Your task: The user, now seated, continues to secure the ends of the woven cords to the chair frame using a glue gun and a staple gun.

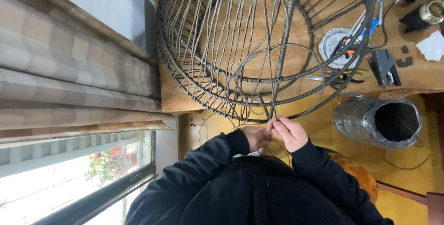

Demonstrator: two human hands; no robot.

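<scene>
A large round wire frame (259, 30), partly woven with grey cord, lies on its side on a wooden table (175, 97). Its rim hangs over the table's near edge. My left hand (257, 138) and my right hand (289, 133) meet just below that rim, side by side and touching. Both pinch thin grey cord strands (273, 96) that run up across the frame. A loose loop of the same cord (277, 70) arcs over the spokes. Black sleeves cover both my arms.
On the table's right side lie a foil dish (334, 45), pliers and scissors (344, 74) and a black stapler (385, 66). A big coil of grey cord (377, 122) stands on the yellow floor. A checked curtain (69, 67) and a window (74, 178) are at the left.
</scene>
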